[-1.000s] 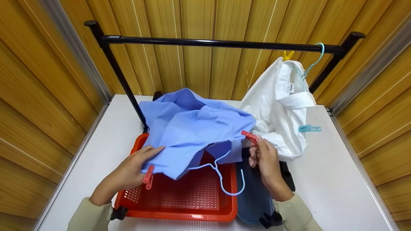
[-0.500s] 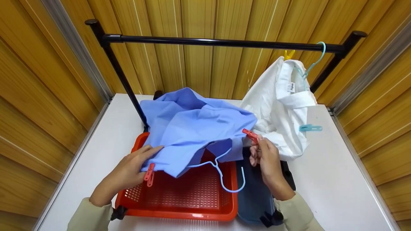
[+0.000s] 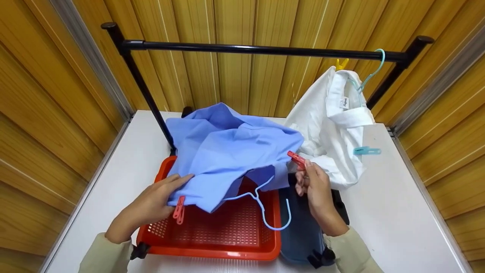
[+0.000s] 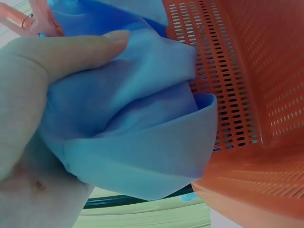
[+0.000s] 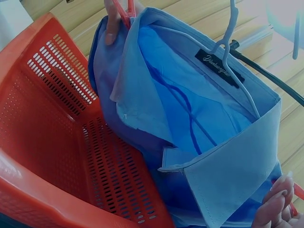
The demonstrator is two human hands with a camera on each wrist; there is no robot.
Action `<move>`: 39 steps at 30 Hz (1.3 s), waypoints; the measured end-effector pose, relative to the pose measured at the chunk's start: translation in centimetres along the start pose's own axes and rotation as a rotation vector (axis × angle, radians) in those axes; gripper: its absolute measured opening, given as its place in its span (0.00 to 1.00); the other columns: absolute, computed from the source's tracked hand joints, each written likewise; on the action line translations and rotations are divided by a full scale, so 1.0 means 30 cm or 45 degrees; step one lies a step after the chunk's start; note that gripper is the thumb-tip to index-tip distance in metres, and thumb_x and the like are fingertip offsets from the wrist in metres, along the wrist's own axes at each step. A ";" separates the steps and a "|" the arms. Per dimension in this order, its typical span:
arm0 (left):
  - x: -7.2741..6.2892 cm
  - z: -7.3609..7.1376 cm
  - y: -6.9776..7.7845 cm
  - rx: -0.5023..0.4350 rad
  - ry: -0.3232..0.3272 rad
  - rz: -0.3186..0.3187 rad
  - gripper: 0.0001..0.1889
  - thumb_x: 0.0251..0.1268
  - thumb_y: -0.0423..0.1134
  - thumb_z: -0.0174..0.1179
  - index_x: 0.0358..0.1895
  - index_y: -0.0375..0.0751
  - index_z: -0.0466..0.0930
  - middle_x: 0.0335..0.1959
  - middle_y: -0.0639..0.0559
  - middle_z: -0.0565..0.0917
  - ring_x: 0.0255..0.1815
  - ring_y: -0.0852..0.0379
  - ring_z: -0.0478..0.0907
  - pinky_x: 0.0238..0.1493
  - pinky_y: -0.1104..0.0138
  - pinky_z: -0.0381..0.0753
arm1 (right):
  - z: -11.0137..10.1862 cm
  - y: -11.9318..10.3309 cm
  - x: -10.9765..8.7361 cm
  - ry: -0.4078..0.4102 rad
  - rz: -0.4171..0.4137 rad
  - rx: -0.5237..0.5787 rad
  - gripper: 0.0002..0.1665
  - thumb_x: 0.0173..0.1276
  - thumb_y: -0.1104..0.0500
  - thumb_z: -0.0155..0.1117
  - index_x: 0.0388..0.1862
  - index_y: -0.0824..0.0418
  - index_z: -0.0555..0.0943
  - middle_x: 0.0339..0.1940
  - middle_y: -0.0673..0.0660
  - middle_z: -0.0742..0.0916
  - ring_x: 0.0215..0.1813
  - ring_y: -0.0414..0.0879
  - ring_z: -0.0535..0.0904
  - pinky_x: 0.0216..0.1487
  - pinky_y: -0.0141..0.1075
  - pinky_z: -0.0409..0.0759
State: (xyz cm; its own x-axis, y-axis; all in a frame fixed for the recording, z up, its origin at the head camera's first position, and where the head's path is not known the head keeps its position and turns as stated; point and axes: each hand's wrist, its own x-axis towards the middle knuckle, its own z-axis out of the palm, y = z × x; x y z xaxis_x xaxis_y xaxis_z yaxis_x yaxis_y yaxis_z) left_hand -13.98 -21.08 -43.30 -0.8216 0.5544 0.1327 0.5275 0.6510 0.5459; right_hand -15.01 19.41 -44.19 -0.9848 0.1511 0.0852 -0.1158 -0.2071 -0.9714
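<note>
A light blue garment (image 3: 235, 148) spreads over the red basket, a blue hanger (image 3: 261, 206) inside its opening with the hook toward me. A dark label (image 5: 219, 68) shows inside its band. My left hand (image 3: 155, 197) grips the garment's left corner, thumb (image 4: 90, 52) over the cloth and fingers hidden behind. Close by that hand, a red clothespin (image 3: 179, 210) bites the same edge. At the garment's right corner, my right hand (image 3: 316, 187) pinches the handle end of another red clothespin (image 3: 296, 159), whose tip is at the cloth.
The red basket (image 3: 212, 256) stands below the garment, beside a dark blue tray (image 3: 299, 239). A black rack bar (image 3: 242, 49) runs across the back. On it at the right hangs a white garment (image 3: 314, 113) with a yellow clothespin (image 3: 341, 64) and a teal clothespin (image 3: 366, 151).
Both hands keep their hold. The garment's clipped edge and the two red clothespins have shifted very slightly to the right.
</note>
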 end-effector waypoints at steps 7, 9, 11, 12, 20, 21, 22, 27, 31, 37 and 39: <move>0.002 0.013 0.001 -0.004 0.041 -0.008 0.31 0.66 0.26 0.69 0.73 0.32 0.74 0.50 0.45 0.79 0.49 0.44 0.79 0.51 0.50 0.85 | -0.003 -0.001 -0.004 -0.005 -0.002 -0.004 0.20 0.89 0.60 0.42 0.35 0.66 0.75 0.22 0.52 0.75 0.17 0.38 0.67 0.19 0.28 0.68; 0.003 0.016 0.000 -0.006 0.059 0.005 0.29 0.69 0.26 0.67 0.73 0.31 0.75 0.49 0.45 0.79 0.48 0.45 0.79 0.49 0.53 0.85 | -0.004 -0.001 -0.005 -0.002 0.005 -0.010 0.20 0.89 0.60 0.42 0.36 0.66 0.75 0.22 0.52 0.75 0.17 0.38 0.67 0.19 0.28 0.68; 0.004 0.020 0.000 -0.010 0.068 0.011 0.27 0.70 0.25 0.64 0.72 0.31 0.75 0.49 0.44 0.78 0.48 0.45 0.78 0.47 0.55 0.84 | -0.005 -0.001 -0.006 0.002 0.010 -0.019 0.20 0.89 0.60 0.43 0.36 0.65 0.76 0.22 0.52 0.75 0.17 0.38 0.67 0.19 0.28 0.68; 0.003 0.021 0.000 -0.016 0.072 0.012 0.27 0.70 0.24 0.63 0.72 0.31 0.75 0.50 0.44 0.78 0.48 0.45 0.78 0.47 0.55 0.84 | -0.005 -0.001 -0.007 0.004 0.011 -0.022 0.20 0.89 0.59 0.43 0.36 0.65 0.76 0.22 0.52 0.75 0.17 0.38 0.67 0.19 0.28 0.68; -0.001 0.022 -0.010 -0.106 0.100 0.021 0.27 0.69 0.22 0.63 0.71 0.29 0.75 0.49 0.45 0.78 0.51 0.44 0.78 0.50 0.53 0.83 | -0.010 -0.001 -0.014 -0.011 0.007 -0.028 0.18 0.88 0.61 0.44 0.36 0.67 0.76 0.23 0.53 0.75 0.18 0.38 0.67 0.20 0.27 0.69; -0.001 0.022 -0.011 -0.102 0.112 0.029 0.27 0.68 0.22 0.63 0.71 0.30 0.75 0.49 0.46 0.78 0.51 0.44 0.78 0.51 0.52 0.83 | -0.011 0.000 -0.014 -0.020 -0.001 -0.023 0.18 0.88 0.62 0.44 0.37 0.67 0.76 0.23 0.53 0.75 0.18 0.38 0.67 0.20 0.27 0.68; -0.001 0.022 -0.012 -0.098 0.126 0.039 0.27 0.68 0.23 0.63 0.70 0.30 0.75 0.49 0.47 0.78 0.50 0.45 0.78 0.51 0.52 0.83 | -0.012 0.001 -0.013 -0.028 -0.009 -0.019 0.18 0.88 0.62 0.45 0.37 0.67 0.76 0.23 0.52 0.75 0.18 0.37 0.67 0.20 0.27 0.68; -0.004 0.020 -0.017 -0.096 0.195 0.077 0.27 0.66 0.24 0.65 0.69 0.32 0.77 0.46 0.51 0.76 0.45 0.49 0.78 0.46 0.58 0.81 | -0.016 0.004 -0.009 -0.050 -0.041 -0.001 0.16 0.87 0.65 0.46 0.36 0.68 0.76 0.23 0.52 0.75 0.18 0.36 0.66 0.19 0.25 0.68; -0.004 0.022 -0.022 -0.143 0.197 0.056 0.27 0.67 0.24 0.66 0.70 0.32 0.76 0.48 0.50 0.76 0.47 0.49 0.78 0.48 0.59 0.83 | -0.018 0.003 -0.011 -0.050 -0.037 -0.002 0.16 0.87 0.65 0.46 0.36 0.68 0.77 0.23 0.52 0.75 0.18 0.36 0.66 0.19 0.25 0.68; -0.011 0.019 -0.030 -0.179 0.233 0.028 0.28 0.69 0.27 0.68 0.71 0.29 0.75 0.50 0.47 0.77 0.52 0.45 0.79 0.52 0.57 0.85 | -0.029 -0.014 -0.019 -0.049 -0.024 0.034 0.18 0.87 0.65 0.45 0.35 0.66 0.77 0.21 0.51 0.75 0.17 0.36 0.66 0.19 0.25 0.67; -0.017 0.015 -0.034 -0.184 0.257 0.008 0.28 0.68 0.27 0.68 0.71 0.29 0.74 0.49 0.49 0.77 0.51 0.46 0.78 0.48 0.62 0.82 | -0.033 -0.021 -0.022 -0.044 -0.029 0.034 0.18 0.87 0.65 0.45 0.35 0.66 0.77 0.21 0.51 0.75 0.17 0.36 0.66 0.19 0.25 0.67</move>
State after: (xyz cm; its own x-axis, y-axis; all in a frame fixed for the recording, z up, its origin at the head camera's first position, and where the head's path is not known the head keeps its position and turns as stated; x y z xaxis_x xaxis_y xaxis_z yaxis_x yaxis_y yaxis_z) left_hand -14.00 -21.80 -44.31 -0.8525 0.4339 0.2916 0.5085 0.5590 0.6550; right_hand -14.17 20.39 -43.86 -0.9858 0.1226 0.1149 -0.1408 -0.2300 -0.9630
